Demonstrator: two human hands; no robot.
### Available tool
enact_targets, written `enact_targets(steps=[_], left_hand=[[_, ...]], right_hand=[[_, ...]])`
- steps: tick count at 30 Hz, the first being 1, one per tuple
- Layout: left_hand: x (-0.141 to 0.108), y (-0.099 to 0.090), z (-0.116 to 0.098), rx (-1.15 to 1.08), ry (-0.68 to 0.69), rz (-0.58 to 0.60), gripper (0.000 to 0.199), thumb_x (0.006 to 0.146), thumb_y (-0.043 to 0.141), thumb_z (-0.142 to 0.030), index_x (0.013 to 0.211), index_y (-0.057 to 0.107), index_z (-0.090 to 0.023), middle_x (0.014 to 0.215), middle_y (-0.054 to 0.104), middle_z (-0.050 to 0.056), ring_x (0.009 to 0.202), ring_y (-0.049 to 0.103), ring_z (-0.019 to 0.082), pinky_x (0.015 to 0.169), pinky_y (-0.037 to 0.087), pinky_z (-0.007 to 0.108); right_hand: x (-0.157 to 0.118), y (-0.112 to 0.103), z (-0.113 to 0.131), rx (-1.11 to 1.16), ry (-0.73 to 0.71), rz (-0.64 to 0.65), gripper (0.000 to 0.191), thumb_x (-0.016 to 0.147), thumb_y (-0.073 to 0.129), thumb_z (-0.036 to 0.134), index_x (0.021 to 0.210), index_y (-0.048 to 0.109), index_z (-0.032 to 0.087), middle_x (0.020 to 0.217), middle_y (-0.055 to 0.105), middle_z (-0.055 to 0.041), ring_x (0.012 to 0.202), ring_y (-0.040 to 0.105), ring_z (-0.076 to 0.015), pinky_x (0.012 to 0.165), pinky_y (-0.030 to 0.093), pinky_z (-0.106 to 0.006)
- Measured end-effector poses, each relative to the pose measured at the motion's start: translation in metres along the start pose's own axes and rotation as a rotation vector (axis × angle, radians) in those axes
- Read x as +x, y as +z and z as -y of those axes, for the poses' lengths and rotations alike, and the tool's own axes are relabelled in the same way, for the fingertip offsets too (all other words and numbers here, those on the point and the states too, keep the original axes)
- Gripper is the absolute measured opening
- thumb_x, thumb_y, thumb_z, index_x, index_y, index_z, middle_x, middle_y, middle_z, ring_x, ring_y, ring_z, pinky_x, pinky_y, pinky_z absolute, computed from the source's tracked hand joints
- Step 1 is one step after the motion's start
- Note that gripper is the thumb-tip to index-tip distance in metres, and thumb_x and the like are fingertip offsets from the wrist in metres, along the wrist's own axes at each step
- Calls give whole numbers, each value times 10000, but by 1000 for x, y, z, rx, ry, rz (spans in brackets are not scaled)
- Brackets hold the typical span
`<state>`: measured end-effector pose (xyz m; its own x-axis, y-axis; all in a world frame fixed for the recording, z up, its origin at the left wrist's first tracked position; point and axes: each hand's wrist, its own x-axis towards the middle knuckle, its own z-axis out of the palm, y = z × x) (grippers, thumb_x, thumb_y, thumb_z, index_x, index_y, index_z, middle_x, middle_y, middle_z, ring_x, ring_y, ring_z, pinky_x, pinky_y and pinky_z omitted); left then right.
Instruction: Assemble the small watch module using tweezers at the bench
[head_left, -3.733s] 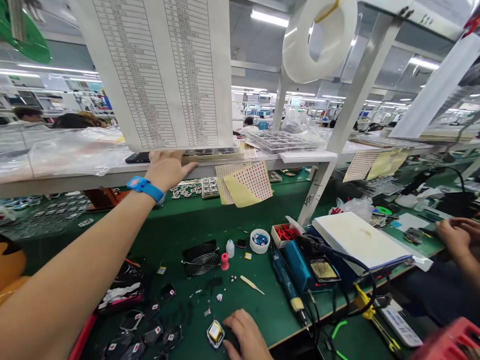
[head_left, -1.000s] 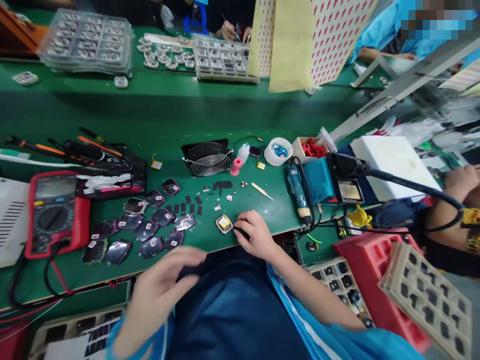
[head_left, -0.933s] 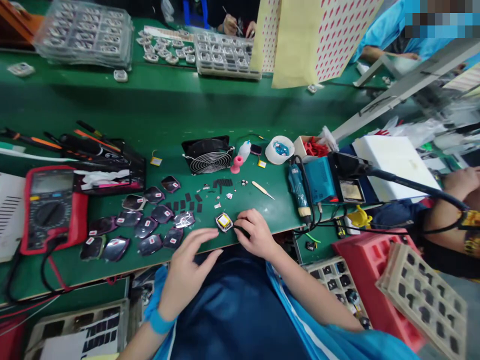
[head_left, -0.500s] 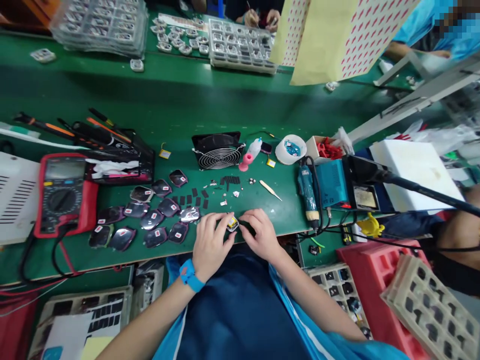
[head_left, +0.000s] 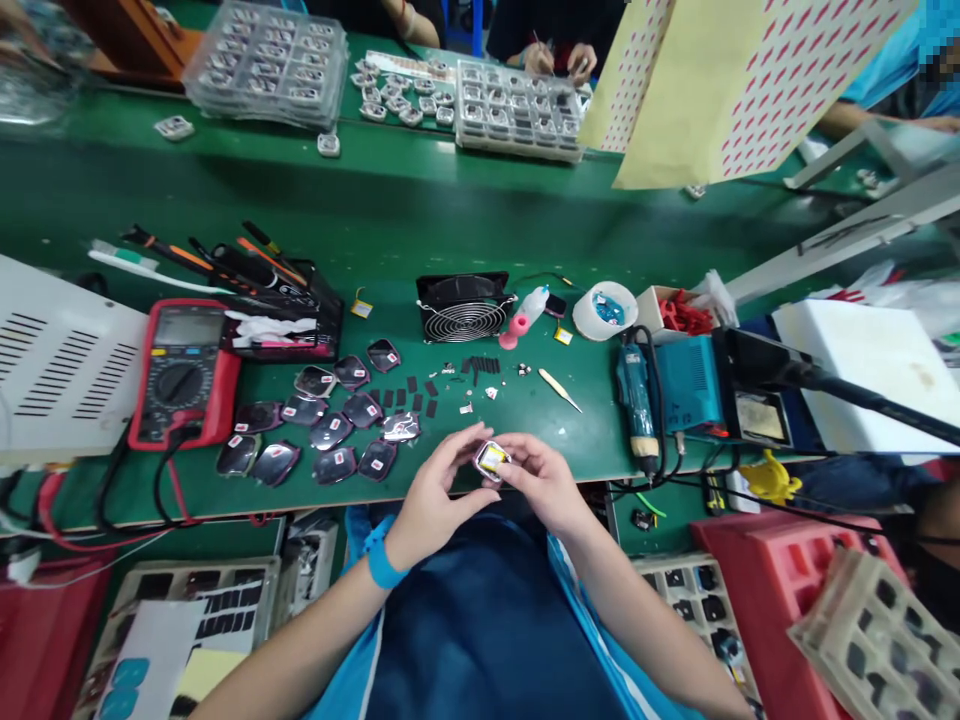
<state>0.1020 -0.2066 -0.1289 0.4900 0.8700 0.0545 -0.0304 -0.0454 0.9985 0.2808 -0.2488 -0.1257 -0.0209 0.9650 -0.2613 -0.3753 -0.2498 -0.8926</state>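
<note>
Bright, even overhead light; soft shadows on the green bench [head_left: 315, 210]; wide-angle bending at edges; corners slightly blurred

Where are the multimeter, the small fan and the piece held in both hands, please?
multimeter [head_left: 180, 380], head view, on its dial.
small fan [head_left: 464, 318], head view, on its wire grille.
held piece [head_left: 491, 459], head view, on its yellow face.

**Small square module held over the bench edge**

The small square module [head_left: 491, 459] sits pinched between both hands, yellow face up, silvery rim tilted slightly, lifted just above the green mat's near edge, at six o'clock from the fan.
</note>
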Motion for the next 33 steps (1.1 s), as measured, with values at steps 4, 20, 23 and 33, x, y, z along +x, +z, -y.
enact_targets(steps=[4, 20, 23, 33], left_hand=[[4, -10, -10, -275, -165, 100, 436, 840, 880, -317, 1242, 751, -205, 1325, 716, 145, 1212, 702, 292, 1070, 601, 403], [-12, -26, -47, 474, 321, 21, 297, 982, 754, -344, 1240, 688, -211, 1157, 745, 40, 1056, 714, 137, 989, 564, 191], [-12, -25, -52, 507, 340, 51, 280, 1005, 718, -368, 1225, 676, -200, 1130, 741, 36, 1031, 714, 122, 972, 561, 167], [-12, -19, -54, 457, 294, 80, 301, 993, 734, -365, 1243, 653, -218, 1169, 718, 45, 1059, 705, 138, 965, 588, 196]], right_hand=[[-6, 2, 2, 143, 62, 91, 385, 804, 914, 427, 1042, 724, 191, 917, 790, -29, 675, 724, -141, 645, 641, -271], [-29, 25, 37, -1008, -783, 59, 284, 1030, 600, 187, 1313, 602, 163, 1147, 743, -130, 1038, 726, -210, 896, 658, -348], [-32, 25, 42, -1063, -817, 80, 294, 1020, 590, 158, 1313, 599, 136, 1159, 741, -142, 1050, 724, -209, 885, 659, -330], [-37, 27, 47, -1035, -771, 73, 248, 962, 525, 94, 1174, 633, 166, 1087, 678, -118, 964, 688, -180, 763, 634, -279]])
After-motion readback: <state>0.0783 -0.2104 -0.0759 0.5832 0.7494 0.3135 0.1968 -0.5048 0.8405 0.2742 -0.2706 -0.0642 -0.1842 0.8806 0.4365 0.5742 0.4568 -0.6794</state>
